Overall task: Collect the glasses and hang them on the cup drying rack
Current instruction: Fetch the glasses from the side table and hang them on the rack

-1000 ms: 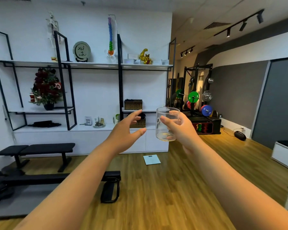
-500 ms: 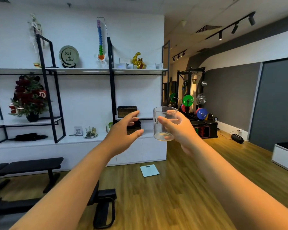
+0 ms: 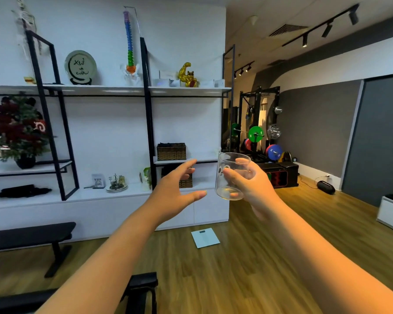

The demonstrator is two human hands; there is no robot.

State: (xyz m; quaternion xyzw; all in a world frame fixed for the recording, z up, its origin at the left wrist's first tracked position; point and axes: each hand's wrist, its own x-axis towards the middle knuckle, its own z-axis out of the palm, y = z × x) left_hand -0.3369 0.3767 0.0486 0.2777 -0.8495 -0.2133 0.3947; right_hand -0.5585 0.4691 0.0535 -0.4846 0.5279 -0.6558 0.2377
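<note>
My right hand (image 3: 252, 189) grips a clear, empty drinking glass (image 3: 230, 175) with a small printed face on its side, held upright at chest height in the middle of the view. My left hand (image 3: 175, 191) hovers just left of the glass, fingers spread and thumb out, holding nothing and a short gap away from it. On the white counter at the back stands a small cup drying rack (image 3: 116, 183) on a round tray with a few glasses on it.
A white shelving unit with black frames (image 3: 145, 109) fills the wall ahead. Wicker baskets (image 3: 171, 151) sit on its right shelves. A black bench (image 3: 30, 236) stands at the left, a scale (image 3: 205, 237) lies on the wood floor, and a weight rack (image 3: 259, 137) stands at the right.
The view has swung a little to the right, shifting the shelves leftward. Both hands keep the same pose, and the glass stays in my right hand.
</note>
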